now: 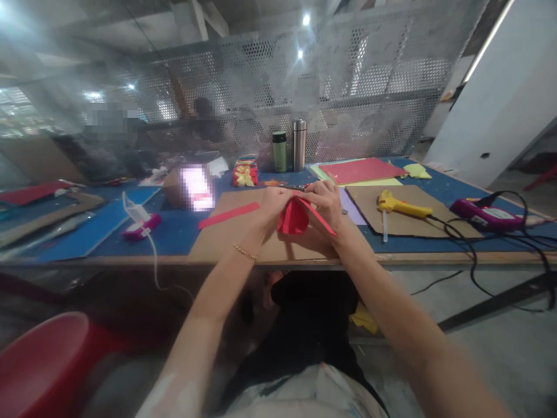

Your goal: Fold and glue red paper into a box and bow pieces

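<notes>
Both hands meet over a piece of cardboard at the table's front edge. Between them is a folded piece of red paper, with a narrow red flap slanting down under my right hand. My left hand is closed on the paper's left side, fingers bent inward. My right hand pinches its upper right part. Just beyond the fingertips lies a thin dark tool, too small to make out. A loose red paper strip rests on the cardboard to the left of my left hand.
To the right, a yellow glue gun lies on another cardboard sheet, its cord running to a purple power strip. Behind stand a green tumbler and a steel flask. A second purple socket sits left; a red stool is below.
</notes>
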A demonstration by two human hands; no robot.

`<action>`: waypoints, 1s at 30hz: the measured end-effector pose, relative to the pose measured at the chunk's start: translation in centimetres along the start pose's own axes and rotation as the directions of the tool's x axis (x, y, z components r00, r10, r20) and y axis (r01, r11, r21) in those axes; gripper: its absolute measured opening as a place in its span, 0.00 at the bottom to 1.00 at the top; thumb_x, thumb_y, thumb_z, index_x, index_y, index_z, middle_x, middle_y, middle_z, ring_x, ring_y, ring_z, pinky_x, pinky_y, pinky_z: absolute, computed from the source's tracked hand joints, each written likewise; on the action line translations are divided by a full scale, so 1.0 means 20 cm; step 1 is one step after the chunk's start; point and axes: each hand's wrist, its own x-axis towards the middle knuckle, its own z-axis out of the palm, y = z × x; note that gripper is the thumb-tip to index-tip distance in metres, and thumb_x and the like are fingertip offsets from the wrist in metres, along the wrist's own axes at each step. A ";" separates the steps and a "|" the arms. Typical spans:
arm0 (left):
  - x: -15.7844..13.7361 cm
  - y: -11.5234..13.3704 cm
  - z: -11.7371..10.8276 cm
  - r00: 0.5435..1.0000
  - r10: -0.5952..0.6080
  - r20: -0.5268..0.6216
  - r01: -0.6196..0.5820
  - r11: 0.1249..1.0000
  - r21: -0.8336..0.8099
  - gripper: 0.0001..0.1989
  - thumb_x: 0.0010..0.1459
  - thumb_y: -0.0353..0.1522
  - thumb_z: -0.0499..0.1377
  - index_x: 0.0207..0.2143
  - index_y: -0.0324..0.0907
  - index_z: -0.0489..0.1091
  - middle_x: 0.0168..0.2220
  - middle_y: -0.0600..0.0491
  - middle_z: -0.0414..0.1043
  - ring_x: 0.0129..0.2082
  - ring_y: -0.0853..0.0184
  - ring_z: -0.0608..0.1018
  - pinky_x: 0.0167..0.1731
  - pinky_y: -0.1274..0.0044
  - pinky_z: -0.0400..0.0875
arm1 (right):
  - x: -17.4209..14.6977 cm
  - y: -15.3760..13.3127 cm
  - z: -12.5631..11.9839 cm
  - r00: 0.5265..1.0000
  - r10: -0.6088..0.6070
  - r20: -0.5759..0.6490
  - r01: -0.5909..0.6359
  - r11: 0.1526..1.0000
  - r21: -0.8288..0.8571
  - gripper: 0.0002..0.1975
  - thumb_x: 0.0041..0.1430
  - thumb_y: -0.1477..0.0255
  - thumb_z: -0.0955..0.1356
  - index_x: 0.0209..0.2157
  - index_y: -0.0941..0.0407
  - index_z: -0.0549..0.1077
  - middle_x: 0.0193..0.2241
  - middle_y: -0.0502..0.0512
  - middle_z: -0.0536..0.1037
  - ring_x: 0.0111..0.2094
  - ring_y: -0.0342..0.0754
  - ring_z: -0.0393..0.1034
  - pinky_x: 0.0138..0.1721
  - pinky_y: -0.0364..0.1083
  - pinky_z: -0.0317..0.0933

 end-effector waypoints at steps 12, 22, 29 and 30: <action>-0.01 -0.05 -0.02 0.999 0.045 0.011 -0.045 0.999 0.012 0.17 0.58 0.29 0.58 0.19 0.43 0.55 0.22 0.58 0.52 0.25 0.73 0.54 0.25 0.75 0.47 | 0.00 -0.08 -0.06 0.983 -0.097 0.158 0.129 0.969 -0.209 0.10 0.73 0.71 0.68 0.39 0.52 0.82 0.37 0.58 0.75 0.41 0.56 0.61 0.46 0.54 0.51; -0.02 -0.07 -0.01 0.996 0.083 -0.018 -0.082 0.996 0.034 0.15 0.57 0.28 0.56 0.21 0.44 0.53 0.24 0.59 0.50 0.25 0.72 0.52 0.26 0.74 0.46 | 0.01 -0.09 -0.06 0.960 -0.088 0.266 0.153 0.959 -0.238 0.12 0.76 0.70 0.65 0.42 0.53 0.81 0.37 0.59 0.75 0.42 0.56 0.61 0.45 0.54 0.49; 0.02 -0.07 0.00 0.998 0.065 0.013 -0.065 0.998 0.006 0.15 0.57 0.32 0.59 0.20 0.43 0.60 0.24 0.58 0.55 0.26 0.71 0.56 0.27 0.75 0.50 | 0.01 -0.10 -0.04 0.968 -0.074 0.240 0.137 0.957 -0.257 0.13 0.75 0.72 0.64 0.41 0.54 0.81 0.36 0.60 0.75 0.42 0.57 0.60 0.44 0.54 0.48; 0.02 -0.07 0.00 0.998 0.066 0.013 -0.066 0.998 0.012 0.15 0.57 0.33 0.60 0.20 0.43 0.60 0.23 0.58 0.56 0.26 0.71 0.56 0.27 0.75 0.50 | 0.01 -0.10 -0.04 0.968 -0.077 0.237 0.139 0.956 -0.257 0.12 0.74 0.72 0.65 0.41 0.54 0.81 0.36 0.60 0.75 0.42 0.57 0.60 0.44 0.54 0.48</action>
